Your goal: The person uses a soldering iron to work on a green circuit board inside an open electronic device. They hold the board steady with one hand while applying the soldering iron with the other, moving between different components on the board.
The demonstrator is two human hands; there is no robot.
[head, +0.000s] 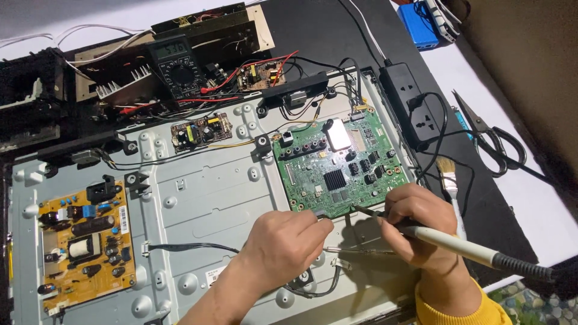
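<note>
The right hand (415, 225) is closed in a pen grip around a white soldering iron (457, 244), whose dark tip meets the lower edge of the green circuit board (340, 165). The left hand (283, 241) is curled, fingertips pinched at that same lower edge just beside the iron tip; whether it holds anything there cannot be told. A thin metal tool (355, 251) lies on the panel between the two hands. The green board is mounted on the right part of a grey metal chassis (205, 192); a yellow power board (84, 241) sits at its left end. Right of the green board lie a paintbrush (448, 180), a black power strip (412, 102) and scissors (490, 138). A multimeter (174, 63) stands at the far edge.
</note>
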